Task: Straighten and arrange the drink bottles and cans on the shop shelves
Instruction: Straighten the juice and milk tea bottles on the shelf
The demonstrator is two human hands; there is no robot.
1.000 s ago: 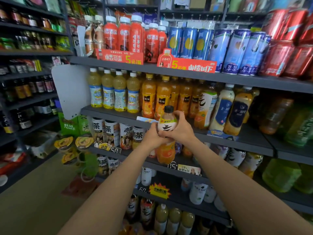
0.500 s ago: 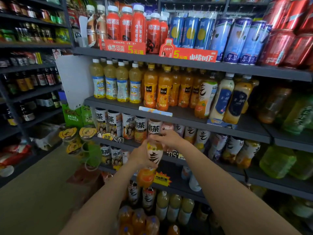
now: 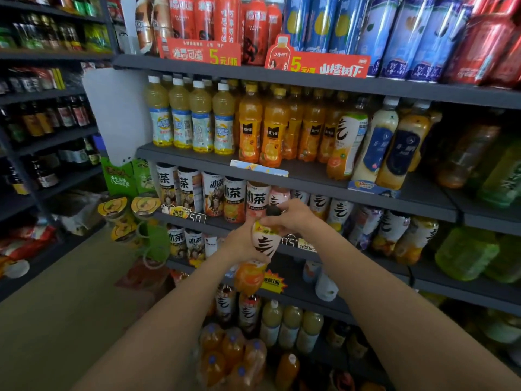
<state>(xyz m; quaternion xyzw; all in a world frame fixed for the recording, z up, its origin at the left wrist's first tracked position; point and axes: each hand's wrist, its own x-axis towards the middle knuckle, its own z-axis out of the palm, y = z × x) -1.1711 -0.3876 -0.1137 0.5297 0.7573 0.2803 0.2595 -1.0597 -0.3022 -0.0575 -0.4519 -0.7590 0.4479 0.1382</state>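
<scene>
I hold an orange drink bottle [image 3: 260, 249] with a white label and black cap in front of the third shelf [image 3: 284, 248]. My left hand [image 3: 239, 244] grips its label from the left. My right hand [image 3: 290, 217] grips the neck and cap from above. The bottle tilts, cap up and to the right. Behind it stand white-labelled tea bottles [image 3: 234, 198] and more bottles of the same kind [image 3: 338, 213]. One shelf up, another of these orange bottles [image 3: 348, 142] stands among orange juice bottles [image 3: 273, 131].
The top shelf carries red bottles [image 3: 205, 15] and blue cans [image 3: 394, 32] behind red price signs [image 3: 318, 64]. Green bottles [image 3: 465, 252] lie at the right. Packs of orange bottles [image 3: 234, 356] sit low by the floor. A second shelving unit [image 3: 42, 94] stands at the left.
Both hands brought the orange bottle down from the second shelf's level to the third shelf's front. The camera moved closer and lower.
</scene>
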